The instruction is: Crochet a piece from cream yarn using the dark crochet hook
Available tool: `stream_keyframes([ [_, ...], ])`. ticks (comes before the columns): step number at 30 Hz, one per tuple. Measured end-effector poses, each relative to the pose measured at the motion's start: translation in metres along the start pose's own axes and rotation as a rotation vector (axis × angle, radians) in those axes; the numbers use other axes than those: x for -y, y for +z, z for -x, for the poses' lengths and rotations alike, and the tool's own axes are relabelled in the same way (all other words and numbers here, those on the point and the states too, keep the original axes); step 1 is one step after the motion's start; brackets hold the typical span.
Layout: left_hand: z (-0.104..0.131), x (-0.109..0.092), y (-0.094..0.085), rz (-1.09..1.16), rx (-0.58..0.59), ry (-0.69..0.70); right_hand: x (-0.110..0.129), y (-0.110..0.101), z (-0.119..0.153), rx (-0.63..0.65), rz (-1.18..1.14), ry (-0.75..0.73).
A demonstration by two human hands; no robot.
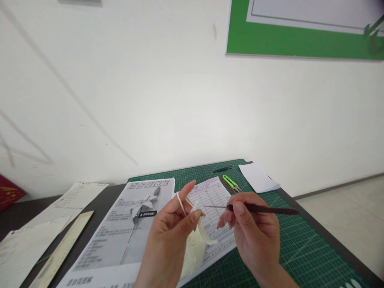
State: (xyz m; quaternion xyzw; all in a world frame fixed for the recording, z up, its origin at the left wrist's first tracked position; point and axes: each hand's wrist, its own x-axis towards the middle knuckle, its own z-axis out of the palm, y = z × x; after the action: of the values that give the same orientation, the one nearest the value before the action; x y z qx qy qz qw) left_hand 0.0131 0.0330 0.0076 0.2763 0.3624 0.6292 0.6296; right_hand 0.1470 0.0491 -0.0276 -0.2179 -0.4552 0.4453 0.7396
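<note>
Left hand [170,230]: small cream crochet piece [200,224] pinched between thumb and fingers, yarn looped over the raised index finger. Right hand [255,232]: dark-handled crochet hook [264,209] held in a pen-like grip, shaft directed at the piece, which is held above the printed chart [210,200]. Piece judged light, soft, easily stretched; best gripped close to the working stitch. Hook judged stiff, slim-tipped; best taken by its handle.
</note>
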Motion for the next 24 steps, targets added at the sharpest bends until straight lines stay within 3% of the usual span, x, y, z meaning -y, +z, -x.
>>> stream_keyframes([
  [5,-0.0036,-0.0020,-0.0061,0.131,0.135,-0.112,0.0022,0.0040,0.0039,0.055,0.127,-0.132],
  [12,-0.0035,-0.0029,-0.0044,0.172,0.197,-0.131,0.0000,0.0018,0.0061,0.029,0.144,-0.139],
  [24,-0.0044,0.0016,-0.0067,0.132,0.212,-0.104,0.0052,0.0046,0.0047,0.055,0.224,-0.157],
])
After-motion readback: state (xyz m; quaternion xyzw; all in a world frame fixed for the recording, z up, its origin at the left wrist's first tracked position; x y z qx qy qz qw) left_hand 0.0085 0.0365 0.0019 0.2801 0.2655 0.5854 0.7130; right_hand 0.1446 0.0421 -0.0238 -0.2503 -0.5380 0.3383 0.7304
